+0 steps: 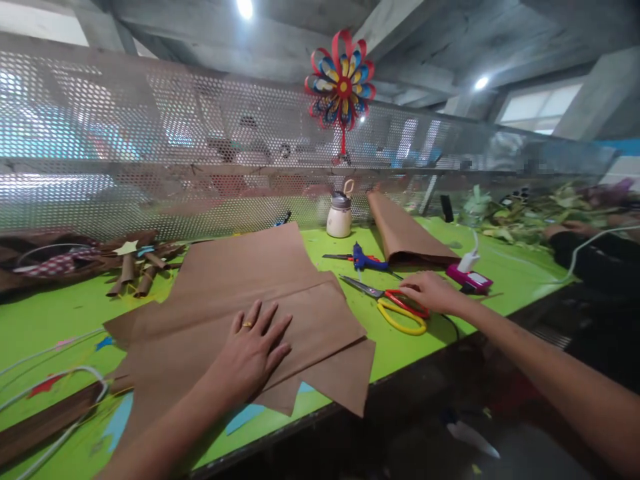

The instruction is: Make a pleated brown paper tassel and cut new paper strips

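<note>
My left hand (259,350), with a ring on one finger, lies flat with fingers spread on brown kraft paper (240,287). Beneath it the paper lies in overlapping folded or cut pieces, some with pointed corners reaching the table's front edge. My right hand (427,291) has its fingers closed at the red handle of a pair of scissors (403,320), whose other handle is yellow. The scissors rest on the table, blades pointing left toward the paper. Just behind them is a blue glue gun (367,259), beside a utility knife (337,257).
On the green table (380,353) stand a bottle (339,217) and a brown paper roll (407,230). A pink power strip (469,279) sits right. Paper tubes (129,270) and white cables (65,387) lie left. A perforated metal screen (175,133) rises behind. Another person's dark sleeve (580,257) is at right.
</note>
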The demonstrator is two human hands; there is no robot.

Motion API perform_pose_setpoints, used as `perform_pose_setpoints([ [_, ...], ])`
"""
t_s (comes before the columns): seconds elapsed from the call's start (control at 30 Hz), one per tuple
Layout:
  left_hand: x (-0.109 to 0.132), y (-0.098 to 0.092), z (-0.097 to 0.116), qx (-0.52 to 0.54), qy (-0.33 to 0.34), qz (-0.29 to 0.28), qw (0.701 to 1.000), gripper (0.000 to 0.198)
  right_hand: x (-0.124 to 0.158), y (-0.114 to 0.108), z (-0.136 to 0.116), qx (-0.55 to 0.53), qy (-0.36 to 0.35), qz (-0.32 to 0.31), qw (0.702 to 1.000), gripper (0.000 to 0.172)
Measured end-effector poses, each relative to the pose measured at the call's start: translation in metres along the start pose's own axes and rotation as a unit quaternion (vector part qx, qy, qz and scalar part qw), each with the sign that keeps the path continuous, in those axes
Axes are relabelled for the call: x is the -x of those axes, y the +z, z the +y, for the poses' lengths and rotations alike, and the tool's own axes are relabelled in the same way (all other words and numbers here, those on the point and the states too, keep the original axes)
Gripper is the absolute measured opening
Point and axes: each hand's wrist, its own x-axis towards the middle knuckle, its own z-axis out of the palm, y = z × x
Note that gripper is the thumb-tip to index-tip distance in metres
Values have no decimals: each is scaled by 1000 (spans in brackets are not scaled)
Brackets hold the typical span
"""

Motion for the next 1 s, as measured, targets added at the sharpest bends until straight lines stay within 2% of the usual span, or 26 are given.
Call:
perform_pose_setpoints([
  [0.17,-2,-1,-6,-13,7,-17,1000,48,13,14,-17,11,-39,-39,998,31],
  [0.27,-5,-4,-10,-20,17,-23,999,50,19,28,-22,19,-46,-11,999,39],
  [0.37,-6,-6,-15,-27,21,-24,999,50,21,36,-24,11,-29,1,1000,47],
  [0.53,-6,-6,-23,-22,31,-15,999,49,15,36,-28,-27,13,-35,999,59],
  [0.63,-5,-5,-25,-20,32,-10,999,49,12,37,-29,-45,27,-36,998,62],
  [0.8,-5,-7,-24,-22,38,-18,999,50,16,34,-27,-56,33,-32,997,53],
  [0.93,-7,-14,-24,-18,43,-18,999,48,17,21,-21,-101,24,-52,993,39],
  [1.0,-8,-20,-22,-14,46,-15,999,45,13,12,-17,-107,38,-35,993,35],
])
